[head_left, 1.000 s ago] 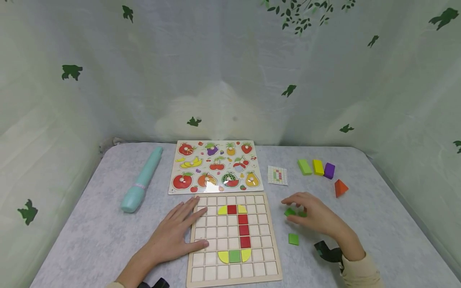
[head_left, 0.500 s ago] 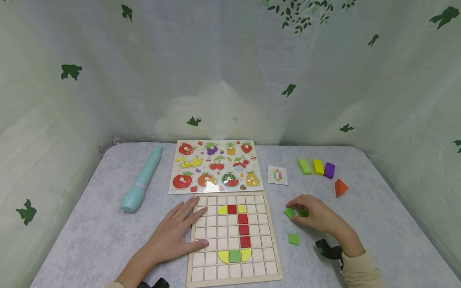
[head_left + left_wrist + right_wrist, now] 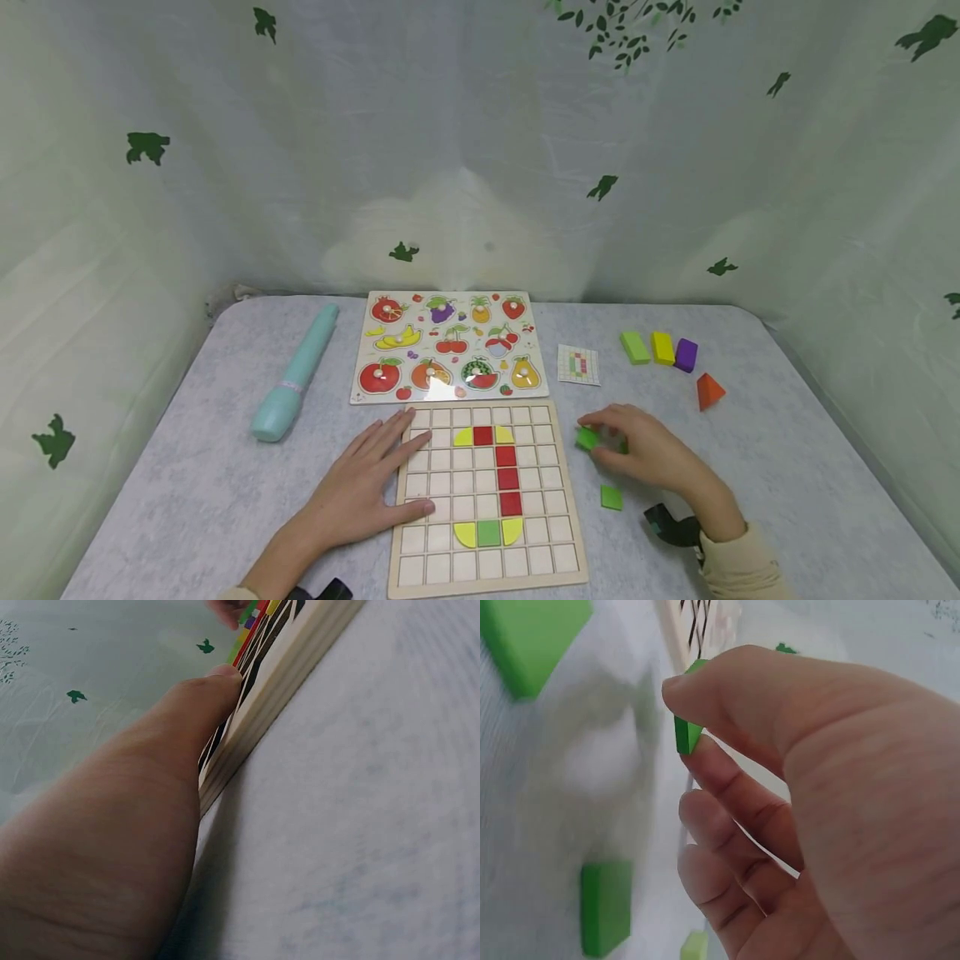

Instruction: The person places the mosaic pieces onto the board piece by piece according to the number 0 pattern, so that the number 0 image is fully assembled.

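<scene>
My left hand [image 3: 367, 492] rests with spread, straight fingers on the left edge of a wooden grid board [image 3: 416, 571]. Set in the board are red squares [image 3: 508, 479], a green square [image 3: 488, 533] and yellow quarter-round pieces [image 3: 465, 534]. Just right of the board, my right hand [image 3: 648, 446] pinches a green square tile [image 3: 688, 736] between thumb and index finger. A second green tile [image 3: 606, 907] lies on the table beneath that hand, mostly covered in the head view. Nearer to me lies a third green tile [image 3: 611, 497].
A fruit puzzle board [image 3: 450, 392] touches the grid board's far edge. To its right are a small pattern card [image 3: 578, 366], lime [image 3: 634, 347], yellow [image 3: 662, 348] and purple [image 3: 686, 355] blocks, and an orange triangular block [image 3: 709, 392]. A teal bottle-shaped object [image 3: 296, 375] lies at left.
My right hand has closed its thumb and index finger on a green tile and shifted it left, toward the board. My left hand has stayed in place.
</scene>
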Demonstrator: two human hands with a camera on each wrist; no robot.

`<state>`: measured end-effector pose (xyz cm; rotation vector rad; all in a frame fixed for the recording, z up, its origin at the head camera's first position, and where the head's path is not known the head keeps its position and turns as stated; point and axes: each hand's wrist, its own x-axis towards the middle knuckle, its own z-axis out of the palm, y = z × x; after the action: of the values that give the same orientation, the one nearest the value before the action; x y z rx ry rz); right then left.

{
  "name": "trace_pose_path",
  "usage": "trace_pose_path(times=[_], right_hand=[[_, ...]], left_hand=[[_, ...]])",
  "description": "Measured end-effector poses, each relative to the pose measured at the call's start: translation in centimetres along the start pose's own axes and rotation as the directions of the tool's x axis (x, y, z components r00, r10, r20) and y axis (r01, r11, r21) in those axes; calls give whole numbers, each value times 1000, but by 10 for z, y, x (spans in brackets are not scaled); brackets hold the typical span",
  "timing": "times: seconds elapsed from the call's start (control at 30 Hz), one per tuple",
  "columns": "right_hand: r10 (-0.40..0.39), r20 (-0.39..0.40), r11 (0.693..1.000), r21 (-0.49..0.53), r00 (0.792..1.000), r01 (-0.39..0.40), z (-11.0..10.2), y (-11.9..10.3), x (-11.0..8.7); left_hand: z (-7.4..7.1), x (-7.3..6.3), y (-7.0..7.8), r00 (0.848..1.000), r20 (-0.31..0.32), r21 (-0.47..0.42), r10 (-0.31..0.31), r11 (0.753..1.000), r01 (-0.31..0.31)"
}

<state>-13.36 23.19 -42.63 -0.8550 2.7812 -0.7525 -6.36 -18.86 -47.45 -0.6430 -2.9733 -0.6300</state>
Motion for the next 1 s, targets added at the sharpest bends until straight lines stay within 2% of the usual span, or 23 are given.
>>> trace_pose_path(times=[0.17,0.5,1.0], right_hand=[[4,20,1000,5,1000,-4,1,-16,9],[-57,62,998,-16,996,58,4,-52,25],[-168,122,986,2,978,169,28,-99,40]], left_hand=[[0,1,0,1000,1,-5,-3,1000,3],[-1,-1,-1,1000,-6,-2,8,1000,-8],[-1,0,0,1000,-4,-5,1,1000,-1]])
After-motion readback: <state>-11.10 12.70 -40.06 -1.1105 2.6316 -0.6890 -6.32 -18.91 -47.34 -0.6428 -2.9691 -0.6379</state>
